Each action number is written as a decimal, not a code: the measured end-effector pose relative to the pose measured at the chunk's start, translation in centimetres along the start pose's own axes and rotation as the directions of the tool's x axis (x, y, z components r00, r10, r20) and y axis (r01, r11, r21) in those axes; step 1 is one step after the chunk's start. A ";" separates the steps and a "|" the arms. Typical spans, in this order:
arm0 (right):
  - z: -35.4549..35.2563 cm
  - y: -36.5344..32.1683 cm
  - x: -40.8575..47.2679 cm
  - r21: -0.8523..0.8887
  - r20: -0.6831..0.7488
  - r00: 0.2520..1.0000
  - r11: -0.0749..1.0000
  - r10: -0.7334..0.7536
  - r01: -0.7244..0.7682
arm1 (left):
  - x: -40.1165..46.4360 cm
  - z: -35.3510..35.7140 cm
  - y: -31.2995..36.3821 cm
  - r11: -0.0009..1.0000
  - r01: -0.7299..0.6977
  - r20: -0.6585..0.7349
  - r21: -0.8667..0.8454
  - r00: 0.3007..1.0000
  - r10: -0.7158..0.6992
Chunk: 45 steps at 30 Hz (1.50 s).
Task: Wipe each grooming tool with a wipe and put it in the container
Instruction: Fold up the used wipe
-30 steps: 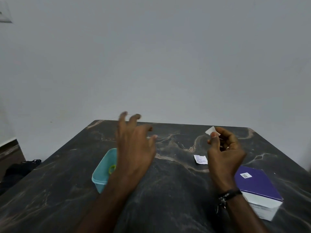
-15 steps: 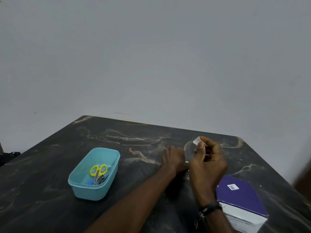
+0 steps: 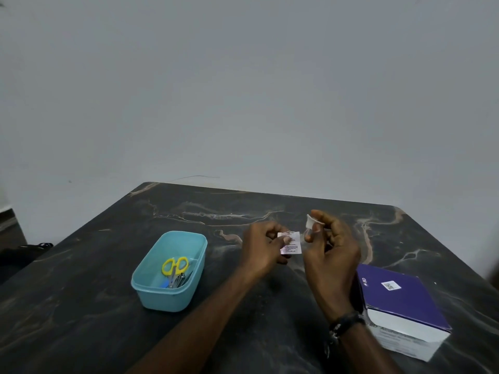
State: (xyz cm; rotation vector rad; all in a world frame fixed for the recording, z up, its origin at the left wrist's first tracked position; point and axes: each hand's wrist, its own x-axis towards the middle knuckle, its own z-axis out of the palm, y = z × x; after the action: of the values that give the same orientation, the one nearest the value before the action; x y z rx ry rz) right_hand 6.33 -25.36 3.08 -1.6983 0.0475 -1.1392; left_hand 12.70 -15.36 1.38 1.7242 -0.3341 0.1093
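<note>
Now pinching a printed sachet (image 3: 290, 242) in left hand (image 3: 263, 248) at frame centre; right hand (image 3: 328, 245) fingers clamped on wipe (image 3: 310, 221); container (image 3: 151, 288) lower left holding scissors (image 3: 175, 266), possibly 2 more tools

Two hands meet above the middle of the bench (image 3: 81, 306). The left grip (image 3: 263, 248) pinches a packet (image 3: 291, 242), just left of the right grip (image 3: 328, 249), which pinches a wipe (image 3: 310, 221). A container (image 3: 172, 295) holding scissors (image 3: 175, 267) sits left of both grips; a box (image 3: 399, 300) lies right of them, nearer the person.
</note>
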 end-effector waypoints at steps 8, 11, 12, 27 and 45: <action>1.0 0.3 -0.7 0.058 0.273 0.925 0.955 0.266 -0.292 | -2.1 -2.9 -0.5 0.970 0.109 -0.046 -0.219 0.992 -0.122; 1.0 0.0 -0.8 0.029 0.361 0.880 0.939 0.309 -0.342 | -2.1 -3.0 -0.7 0.965 0.101 -0.079 -0.241 0.989 -0.123; 1.0 0.0 -0.9 0.014 0.375 0.871 0.938 0.317 -0.347 | -2.1 -3.1 -0.6 0.965 0.094 -0.093 -0.244 0.988 -0.120; 1.4 1.2 -1.5 -0.103 0.306 0.889 0.940 0.340 -0.324 | -3.6 -3.1 0.5 0.883 0.162 -0.019 -0.441 0.982 -0.190; 1.2 1.0 -1.3 -0.112 0.402 0.832 0.922 0.383 -0.370 | -3.5 -3.0 0.4 0.912 0.211 -0.055 -0.353 0.968 -0.245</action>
State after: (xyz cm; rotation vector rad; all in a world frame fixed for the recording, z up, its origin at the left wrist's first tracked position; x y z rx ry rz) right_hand 6.95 -24.25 1.41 -1.8266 0.1268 -0.4690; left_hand 9.56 -11.90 1.41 1.3914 -0.0690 -0.0352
